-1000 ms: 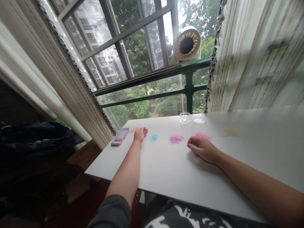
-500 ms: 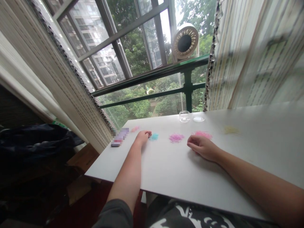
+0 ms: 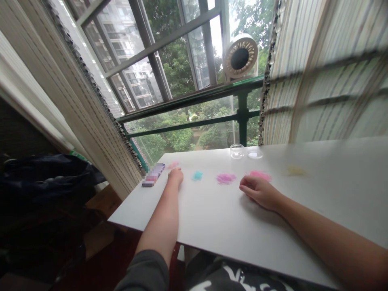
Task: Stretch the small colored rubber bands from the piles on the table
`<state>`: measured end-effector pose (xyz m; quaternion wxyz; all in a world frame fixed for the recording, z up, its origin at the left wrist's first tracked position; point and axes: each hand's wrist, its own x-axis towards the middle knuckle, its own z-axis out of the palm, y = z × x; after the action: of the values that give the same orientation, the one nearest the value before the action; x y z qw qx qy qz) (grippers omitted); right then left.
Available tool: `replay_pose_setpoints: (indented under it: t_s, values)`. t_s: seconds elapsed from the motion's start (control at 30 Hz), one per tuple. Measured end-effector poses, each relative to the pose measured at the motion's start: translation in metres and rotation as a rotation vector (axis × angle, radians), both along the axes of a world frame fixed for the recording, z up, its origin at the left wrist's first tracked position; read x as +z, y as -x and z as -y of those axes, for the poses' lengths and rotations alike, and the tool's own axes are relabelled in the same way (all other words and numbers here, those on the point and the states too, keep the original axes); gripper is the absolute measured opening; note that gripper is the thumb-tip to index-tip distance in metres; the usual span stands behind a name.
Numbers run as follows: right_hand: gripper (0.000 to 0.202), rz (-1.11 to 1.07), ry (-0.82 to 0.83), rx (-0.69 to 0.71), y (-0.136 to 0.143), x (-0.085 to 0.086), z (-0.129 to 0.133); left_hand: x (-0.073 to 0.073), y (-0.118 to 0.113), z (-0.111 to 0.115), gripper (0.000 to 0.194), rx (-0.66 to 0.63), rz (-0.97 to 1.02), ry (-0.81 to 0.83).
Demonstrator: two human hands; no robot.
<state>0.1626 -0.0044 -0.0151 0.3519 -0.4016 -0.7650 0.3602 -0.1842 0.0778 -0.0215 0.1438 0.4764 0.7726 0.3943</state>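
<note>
My left hand (image 3: 176, 176) reaches to the table's far left, at the near edge of a peach-pink pile (image 3: 173, 165). Its fingers are bent and mostly hidden, so whatever they may hold does not show. To its right lie a turquoise pile (image 3: 198, 175) and a purple pile (image 3: 226, 178) of tiny thin pieces, too small to identify. My right hand (image 3: 257, 190) rests on its side on the table, fingers curled in, with nothing visible between thumb and fingers. Just behind it is a bright pink pile (image 3: 260, 175), partly covered by the hand.
A yellow pile (image 3: 296, 171) lies on the right of the white table (image 3: 218, 218). Along the back edge stand a clear round container (image 3: 237, 151) and a clear lid (image 3: 255, 154). A phone (image 3: 153, 175) lies at the left edge. A fan (image 3: 241, 58) sits by the window.
My left hand has moved left, from beside the turquoise pile to the peach-pink pile. My right hand stays in place beside the bright pink pile. The view has shifted slightly.
</note>
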Motion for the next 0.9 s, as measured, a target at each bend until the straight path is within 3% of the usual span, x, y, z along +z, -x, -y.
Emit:
replay_pose_setpoints:
  t_s: [0.3, 0.6, 0.9]
  values:
    - [0.017, 0.053, -0.028, 0.009, -0.001, -0.003, -0.001, -0.009, -0.026, -0.004, 0.019, -0.029, -0.165, 0.017]
    - [0.019, 0.083, -0.036, 0.010, -0.004, -0.004, -0.001, -0.005, -0.023, -0.023, 0.033, 0.030, -0.244, 0.046]
    - [0.018, 0.104, -0.069, 0.011, -0.004, -0.004, -0.003, -0.007, -0.024, -0.021, 0.026, 0.059, -0.162, -0.052]
